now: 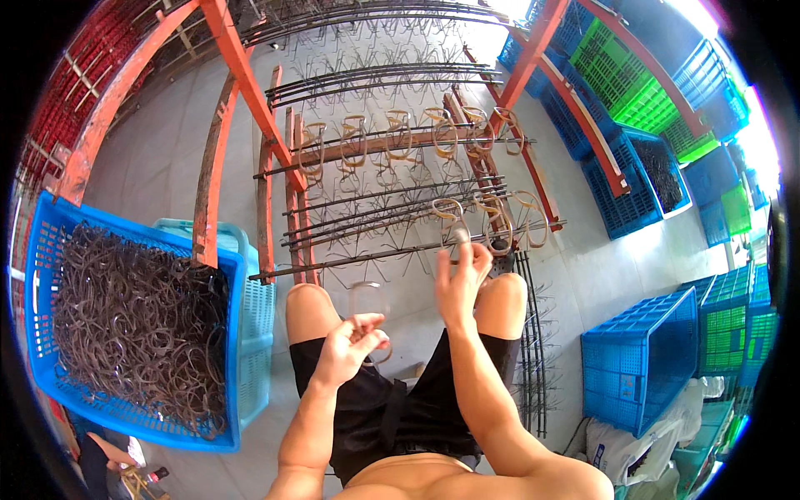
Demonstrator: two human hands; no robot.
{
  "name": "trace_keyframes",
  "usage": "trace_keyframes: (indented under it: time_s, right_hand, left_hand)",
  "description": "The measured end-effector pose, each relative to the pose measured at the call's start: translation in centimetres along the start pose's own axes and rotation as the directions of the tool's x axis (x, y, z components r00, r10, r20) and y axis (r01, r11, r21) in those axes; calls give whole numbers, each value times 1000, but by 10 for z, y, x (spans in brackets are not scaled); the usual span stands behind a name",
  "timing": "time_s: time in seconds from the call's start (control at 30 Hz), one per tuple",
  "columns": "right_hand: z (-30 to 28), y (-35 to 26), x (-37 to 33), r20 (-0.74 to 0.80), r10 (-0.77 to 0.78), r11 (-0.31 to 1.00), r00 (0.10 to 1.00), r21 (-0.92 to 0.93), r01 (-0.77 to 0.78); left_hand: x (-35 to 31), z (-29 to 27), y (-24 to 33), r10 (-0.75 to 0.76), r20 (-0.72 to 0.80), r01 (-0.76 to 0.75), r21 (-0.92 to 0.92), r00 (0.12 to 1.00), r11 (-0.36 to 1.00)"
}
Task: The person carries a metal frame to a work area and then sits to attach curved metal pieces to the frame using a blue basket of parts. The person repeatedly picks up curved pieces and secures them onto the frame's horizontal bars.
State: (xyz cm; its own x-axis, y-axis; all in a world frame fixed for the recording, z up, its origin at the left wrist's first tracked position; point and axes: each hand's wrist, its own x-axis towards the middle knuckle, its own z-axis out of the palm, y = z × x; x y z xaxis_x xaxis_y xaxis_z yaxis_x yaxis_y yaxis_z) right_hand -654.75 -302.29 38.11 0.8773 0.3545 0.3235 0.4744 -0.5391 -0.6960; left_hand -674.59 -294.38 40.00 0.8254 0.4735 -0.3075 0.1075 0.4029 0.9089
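My left hand [350,346] is closed in a pinch on a thin, curved loop-shaped piece [381,357], seen partly past the fingers above my lap. My right hand [462,283] reaches up by the nearest dark rod [375,260], thumb and forefinger apart, with a grey covering on one fingertip. I make out nothing held in it. Just beyond that hand, brownish loop pieces [497,225] hang from the rod's right part. A farther bar carries a row of similar hanging loops [353,140].
Orange-red posts [242,75] frame the rack of hooked rods. A blue crate [225,400] heaped with dark curved strips [142,325] stands at left. Blue crates [617,367] and green crates [600,62] line the right. Another person's leg [112,450] shows at lower left.
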Motion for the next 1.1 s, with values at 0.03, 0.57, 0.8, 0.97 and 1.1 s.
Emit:
trace_keyframes:
  time_s: [0.03, 0.57, 0.8, 0.97, 1.1]
  right_hand:
    - [-6, -9, -9, 31, -238, 952, 971, 204, 227]
    - [60, -20, -8, 199, 419, 510, 886, 756, -411]
    - [75, -17, -4, 327, 504, 216, 799, 848, -484]
    - [77, -22, -7, 252, 478, 310, 842, 848, -430]
    - [78, -23, -9, 289, 493, 310, 821, 823, -476]
  left_hand:
    - [0, -1, 4, -77, 50, 74, 73, 996, 995]
    - [-20, -217, 16, 732, -571, 597, 751, 372, 283]
    - [-25, -307, -21, 77, -885, 825, 456, 459, 333]
    - [-32, -296, -4, 10, -861, 861, 509, 509, -3]
    - [-41, -288, 8, -143, -823, 828, 560, 550, -40]
